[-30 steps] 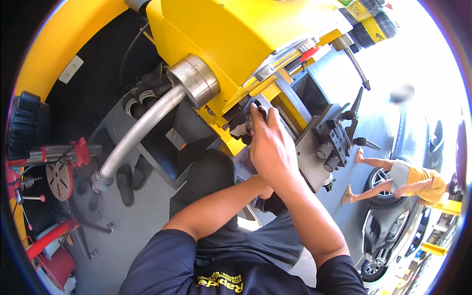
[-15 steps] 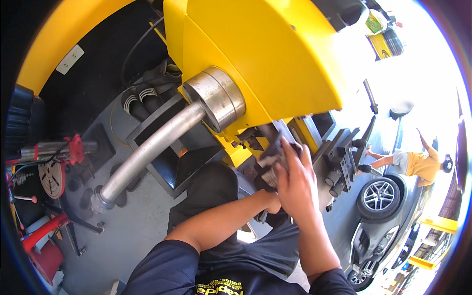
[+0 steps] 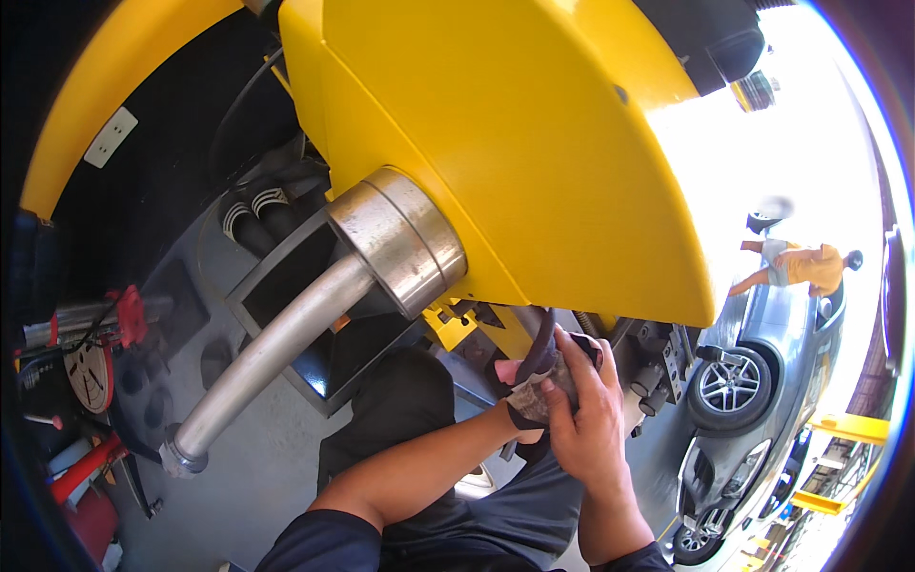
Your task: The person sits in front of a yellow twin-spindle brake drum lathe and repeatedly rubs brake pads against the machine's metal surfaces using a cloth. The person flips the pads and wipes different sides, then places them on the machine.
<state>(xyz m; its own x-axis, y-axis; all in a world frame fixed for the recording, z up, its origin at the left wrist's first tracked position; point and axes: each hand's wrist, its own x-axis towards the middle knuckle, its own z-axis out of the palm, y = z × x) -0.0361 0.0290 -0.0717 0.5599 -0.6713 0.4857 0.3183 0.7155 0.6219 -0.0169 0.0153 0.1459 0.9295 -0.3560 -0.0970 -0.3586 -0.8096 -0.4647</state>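
My right hand (image 3: pixel 586 424) curls its fingers and thumb over a crumpled grey and dark bundle (image 3: pixel 550 393) that looks like a cloth or a work glove. A dark curved strip and a small pink patch show at its far side. My left hand (image 3: pixel 519 419) comes in from the left and meets the bundle; its fingers are hidden behind or inside it. Both hands are just below the lower edge of a yellow machine housing (image 3: pixel 505 162), above my lap. Left of them, a steel shaft (image 3: pixel 276 353) sticks out of a round steel hub (image 3: pixel 396 243).
A black metal tray (image 3: pixel 367 348) sits under the hub. Tools, including a red-handled one (image 3: pixel 86 469), stand at the left. To the right are black machine fittings (image 3: pixel 662 367), a grey car (image 3: pixel 724 439) and another person (image 3: pixel 810 267) in a yellow shirt.
My view has shifted, so the machine appears larger and lower. My hands still meet at the bundle; a pink patch now shows on it. The other person has changed posture.
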